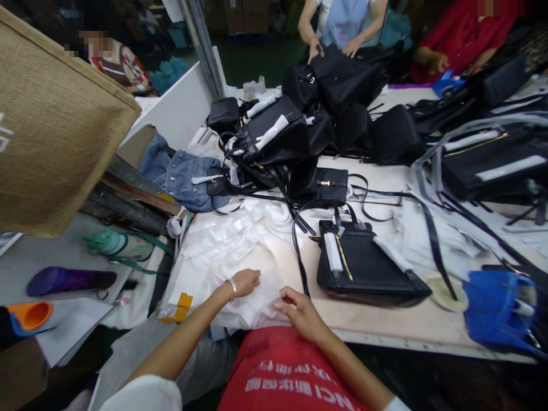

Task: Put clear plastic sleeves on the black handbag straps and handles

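My left hand [246,283], with a bracelet at the wrist, is closed on thin translucent plastic sheeting [266,288] over the table's left front. My right hand [301,313] is just to the right, its fingers curled at the near edge of the same sheeting. Exactly where its fingertips grip is blurred. Around and behind the left hand lie crumpled white wrappings [231,242]. A black handbag [368,262] with a gold zip and white-wrapped trim sits right of my right hand. Its long strap hangs between the bag and the wrappings.
Black bags [278,131] are heaped across the back. A small black bag [331,185] lies mid-table. At the right are a blue basket [496,308] and a round tape roll [447,294]. Denim [184,171] lies left by a metal post. Co-workers [342,25] stand opposite.
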Demonstrator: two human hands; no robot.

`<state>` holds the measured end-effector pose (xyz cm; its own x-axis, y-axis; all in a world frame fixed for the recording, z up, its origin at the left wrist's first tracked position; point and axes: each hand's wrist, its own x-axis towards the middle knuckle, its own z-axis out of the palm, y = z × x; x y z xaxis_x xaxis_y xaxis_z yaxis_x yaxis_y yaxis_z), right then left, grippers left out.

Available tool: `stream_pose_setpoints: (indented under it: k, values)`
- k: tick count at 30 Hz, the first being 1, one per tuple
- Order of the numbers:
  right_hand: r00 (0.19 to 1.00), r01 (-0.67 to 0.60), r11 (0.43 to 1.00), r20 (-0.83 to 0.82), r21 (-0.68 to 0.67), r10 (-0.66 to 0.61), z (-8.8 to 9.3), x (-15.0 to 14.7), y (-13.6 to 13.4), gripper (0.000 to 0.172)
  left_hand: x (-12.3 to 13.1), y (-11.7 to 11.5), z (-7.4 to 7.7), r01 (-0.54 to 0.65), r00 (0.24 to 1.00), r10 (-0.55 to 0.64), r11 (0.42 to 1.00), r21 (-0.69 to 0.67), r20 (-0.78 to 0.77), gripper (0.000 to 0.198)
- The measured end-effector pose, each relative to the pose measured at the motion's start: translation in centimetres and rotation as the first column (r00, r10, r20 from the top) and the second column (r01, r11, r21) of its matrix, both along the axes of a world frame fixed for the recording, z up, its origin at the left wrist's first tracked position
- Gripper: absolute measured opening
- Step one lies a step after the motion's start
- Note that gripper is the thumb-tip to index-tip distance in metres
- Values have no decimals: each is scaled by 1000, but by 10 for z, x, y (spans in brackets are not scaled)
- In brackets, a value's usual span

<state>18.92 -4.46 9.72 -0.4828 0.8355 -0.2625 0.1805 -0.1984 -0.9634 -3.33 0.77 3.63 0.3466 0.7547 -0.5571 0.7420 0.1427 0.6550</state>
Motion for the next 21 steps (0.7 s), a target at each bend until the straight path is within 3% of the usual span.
stream_pose_setpoints:
  k: [2, 4, 6, 8, 10, 13, 15, 18, 21]
  values:
    - [978, 154, 971, -114, -184, -177, -12, 5, 1, 21, -17, -4, 8, -90, 995, 91, 996, 26, -31, 13]
    - [935, 227, 919, -194, -321, -298, -23, 6, 1, 26, -24, -9, 18, -171, 985, 172, 984, 42, -24, 20]
    - [901, 265, 882, -224, -390, -370, -30, 6, -2, 33, -21, -17, 30, -312, 944, 311, 950, -10, 114, 25]
    - [878, 293, 859, -238, -419, -416, -31, 4, -5, 38, -7, -25, 41, -466, 802, 494, 869, -164, 337, 27]
    - [865, 300, 854, -256, -426, -432, -27, 0, -7, 36, 13, -34, 48, -541, 573, 646, 761, -359, 505, 27]
    - [871, 278, 867, -271, -413, -409, -20, -5, -9, 30, 44, -43, 54, -534, 320, 751, 647, -544, 578, 25]
    - [875, 284, 861, -253, -421, -413, -22, -8, -11, 28, 60, -47, 57, -512, 214, 774, 608, -607, 595, 21]
    - [868, 342, 835, -197, -431, -457, -32, -10, -17, 26, 77, -51, 61, -466, 152, 765, 613, -638, 625, 17]
    - [888, 385, 852, -109, -354, -446, -43, -8, -23, 22, 88, -53, 65, -422, 170, 753, 639, -643, 636, 18]
